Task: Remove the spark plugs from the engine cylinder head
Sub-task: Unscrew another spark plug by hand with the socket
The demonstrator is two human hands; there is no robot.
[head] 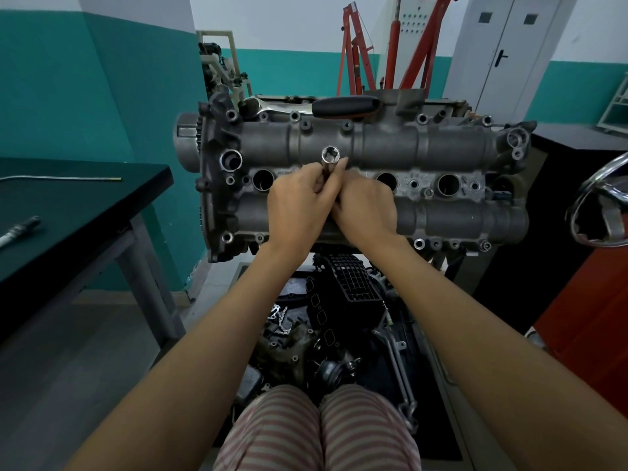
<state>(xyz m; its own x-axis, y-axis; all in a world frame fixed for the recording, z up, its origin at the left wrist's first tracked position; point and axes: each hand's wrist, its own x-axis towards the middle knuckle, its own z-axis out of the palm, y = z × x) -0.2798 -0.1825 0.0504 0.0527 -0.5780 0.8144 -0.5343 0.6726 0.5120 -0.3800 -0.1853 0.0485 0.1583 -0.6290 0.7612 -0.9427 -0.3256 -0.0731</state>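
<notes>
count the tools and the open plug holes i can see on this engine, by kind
Open plug holes in the cylinder head: 3 ()
Socket tubes, gripped by the left hand and right hand: 1
Ratchet wrenches lying on the far edge: 1
Total: 5

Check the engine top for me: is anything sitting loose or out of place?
Yes: the ratchet wrench lies loose along the far edge of the cylinder head, unattached to the socket tube that both hands, left hand and right hand, hold. It could slide off.
</notes>
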